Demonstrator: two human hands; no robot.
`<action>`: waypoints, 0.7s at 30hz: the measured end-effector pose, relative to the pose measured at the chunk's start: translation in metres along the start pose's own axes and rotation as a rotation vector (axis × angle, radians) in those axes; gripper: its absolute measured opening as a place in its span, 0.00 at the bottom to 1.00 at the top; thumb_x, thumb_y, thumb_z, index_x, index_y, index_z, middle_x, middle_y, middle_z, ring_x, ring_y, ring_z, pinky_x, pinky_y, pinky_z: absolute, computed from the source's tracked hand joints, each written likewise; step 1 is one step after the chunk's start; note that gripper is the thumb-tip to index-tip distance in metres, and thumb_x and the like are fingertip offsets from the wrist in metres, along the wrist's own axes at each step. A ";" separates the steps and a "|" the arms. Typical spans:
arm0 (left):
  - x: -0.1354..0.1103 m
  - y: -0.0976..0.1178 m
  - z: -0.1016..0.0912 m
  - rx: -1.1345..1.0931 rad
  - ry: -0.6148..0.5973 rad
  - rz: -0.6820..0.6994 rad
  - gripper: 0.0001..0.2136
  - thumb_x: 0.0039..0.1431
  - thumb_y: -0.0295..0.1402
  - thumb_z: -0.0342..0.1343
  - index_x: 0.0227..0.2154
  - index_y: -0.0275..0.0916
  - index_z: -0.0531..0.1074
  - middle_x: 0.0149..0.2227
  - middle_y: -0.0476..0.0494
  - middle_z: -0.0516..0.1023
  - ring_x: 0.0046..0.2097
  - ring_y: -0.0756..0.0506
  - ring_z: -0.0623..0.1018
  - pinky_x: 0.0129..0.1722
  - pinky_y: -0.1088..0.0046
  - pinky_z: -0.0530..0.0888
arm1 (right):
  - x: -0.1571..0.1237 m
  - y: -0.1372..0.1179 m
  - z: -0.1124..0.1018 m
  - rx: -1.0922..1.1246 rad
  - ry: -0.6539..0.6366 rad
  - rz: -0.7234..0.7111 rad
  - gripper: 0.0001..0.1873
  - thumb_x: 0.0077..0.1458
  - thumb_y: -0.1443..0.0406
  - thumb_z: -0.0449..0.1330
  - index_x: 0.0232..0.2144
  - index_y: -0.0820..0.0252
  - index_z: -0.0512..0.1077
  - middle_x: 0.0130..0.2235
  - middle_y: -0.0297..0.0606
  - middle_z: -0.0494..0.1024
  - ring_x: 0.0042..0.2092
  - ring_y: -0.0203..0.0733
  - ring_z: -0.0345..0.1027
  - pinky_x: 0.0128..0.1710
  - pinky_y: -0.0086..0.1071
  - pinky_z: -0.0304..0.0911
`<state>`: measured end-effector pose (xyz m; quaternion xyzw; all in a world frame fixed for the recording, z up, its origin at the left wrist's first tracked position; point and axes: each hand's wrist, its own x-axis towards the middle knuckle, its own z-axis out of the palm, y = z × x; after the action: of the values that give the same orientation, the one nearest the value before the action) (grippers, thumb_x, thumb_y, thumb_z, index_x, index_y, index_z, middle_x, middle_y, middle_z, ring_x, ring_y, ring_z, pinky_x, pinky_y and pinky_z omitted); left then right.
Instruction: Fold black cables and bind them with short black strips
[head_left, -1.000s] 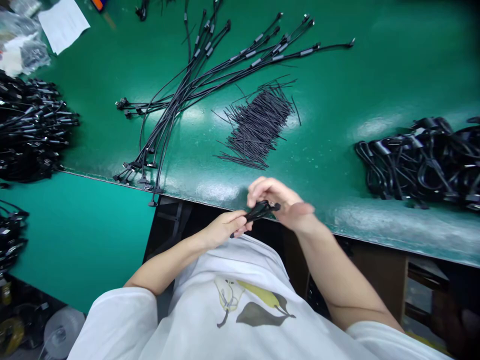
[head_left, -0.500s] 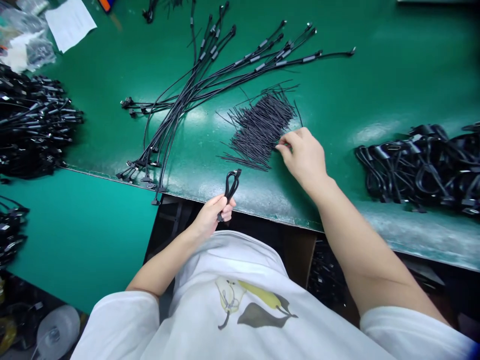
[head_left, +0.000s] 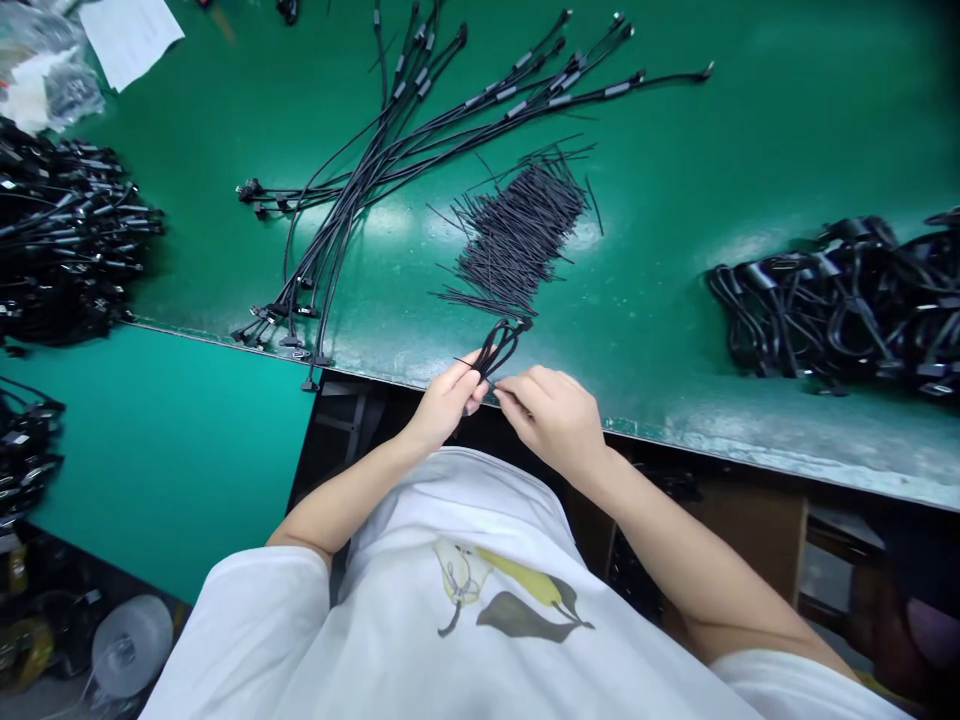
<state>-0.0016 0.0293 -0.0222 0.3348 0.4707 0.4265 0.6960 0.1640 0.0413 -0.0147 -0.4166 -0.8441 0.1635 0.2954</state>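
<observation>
My left hand (head_left: 450, 398) is closed around a folded black cable (head_left: 504, 345), whose loops stick up past the fingers near the table's front edge. Close beside it, my right hand (head_left: 553, 412) pinches one end of a thin black twist tie (head_left: 491, 382) that lies across the cable. The other end of the tie pokes out left of the cable. Just beyond both hands lies a pile of black twist ties (head_left: 517, 235). Loose straight cables (head_left: 360, 190) with small connectors lie crossed to the left of that pile.
Bundled black cables (head_left: 840, 305) are heaped at the right of the green table (head_left: 652, 240). A large cable heap (head_left: 67, 240) sits at the left, with a white paper sheet (head_left: 131, 40) and plastic bags (head_left: 56, 70) behind it. A spool (head_left: 131, 645) stands low at the left.
My right hand has left the twist tie pile with one tie and come to the cable. My left hand has shifted slightly right and up with the folded cable.
</observation>
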 end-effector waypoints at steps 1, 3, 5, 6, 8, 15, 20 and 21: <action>0.000 0.000 -0.001 0.115 0.009 0.028 0.26 0.62 0.44 0.53 0.59 0.35 0.66 0.23 0.55 0.60 0.25 0.53 0.59 0.28 0.75 0.59 | 0.003 0.001 -0.002 -0.081 0.000 -0.107 0.10 0.63 0.67 0.53 0.33 0.57 0.73 0.32 0.39 0.76 0.32 0.39 0.66 0.34 0.35 0.57; -0.002 0.003 -0.003 0.350 0.011 0.071 0.24 0.65 0.39 0.48 0.61 0.35 0.66 0.21 0.55 0.61 0.25 0.52 0.61 0.30 0.74 0.61 | 0.011 0.004 -0.006 -0.143 -0.028 -0.339 0.13 0.64 0.70 0.50 0.34 0.57 0.74 0.40 0.41 0.78 0.40 0.41 0.68 0.39 0.37 0.58; -0.005 0.006 -0.005 0.528 0.003 0.093 0.23 0.66 0.36 0.45 0.61 0.36 0.66 0.21 0.55 0.61 0.25 0.52 0.62 0.31 0.74 0.62 | 0.020 0.006 -0.011 -0.166 -0.074 -0.519 0.16 0.64 0.72 0.47 0.34 0.57 0.74 0.45 0.42 0.78 0.45 0.42 0.68 0.42 0.38 0.59; -0.007 0.007 -0.006 0.582 -0.002 0.098 0.23 0.66 0.35 0.45 0.62 0.38 0.67 0.21 0.55 0.62 0.26 0.51 0.63 0.32 0.74 0.63 | 0.023 0.007 -0.013 -0.196 -0.101 -0.574 0.17 0.65 0.72 0.47 0.33 0.57 0.74 0.43 0.42 0.78 0.44 0.42 0.68 0.42 0.38 0.59; -0.010 0.006 -0.009 0.624 -0.016 0.090 0.23 0.66 0.33 0.44 0.62 0.40 0.67 0.22 0.54 0.64 0.26 0.51 0.64 0.32 0.74 0.64 | 0.025 0.007 -0.014 -0.277 -0.133 -0.624 0.18 0.65 0.72 0.46 0.30 0.58 0.74 0.35 0.41 0.77 0.37 0.41 0.66 0.39 0.37 0.59; -0.011 -0.004 -0.011 0.544 -0.052 0.005 0.24 0.64 0.32 0.45 0.61 0.34 0.66 0.20 0.55 0.62 0.25 0.53 0.63 0.31 0.75 0.63 | 0.013 -0.004 -0.016 -0.441 -0.133 -0.616 0.15 0.63 0.74 0.48 0.42 0.68 0.74 0.33 0.44 0.72 0.32 0.42 0.59 0.34 0.38 0.53; -0.005 -0.011 -0.005 0.514 -0.061 -0.060 0.24 0.64 0.33 0.45 0.62 0.33 0.65 0.19 0.56 0.61 0.25 0.53 0.63 0.31 0.76 0.64 | 0.005 -0.016 -0.020 -0.717 -0.213 -0.632 0.13 0.60 0.77 0.49 0.30 0.69 0.72 0.27 0.41 0.67 0.30 0.41 0.56 0.30 0.37 0.47; -0.005 -0.013 -0.003 0.526 -0.063 -0.073 0.24 0.64 0.32 0.45 0.62 0.34 0.65 0.19 0.55 0.62 0.25 0.52 0.64 0.31 0.76 0.64 | 0.003 -0.018 -0.020 -0.756 -0.231 -0.627 0.13 0.59 0.77 0.49 0.30 0.69 0.72 0.27 0.41 0.66 0.29 0.41 0.56 0.29 0.37 0.47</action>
<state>-0.0022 0.0200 -0.0328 0.5000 0.5553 0.2538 0.6142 0.1637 0.0337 0.0112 -0.1999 -0.9560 -0.2053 0.0631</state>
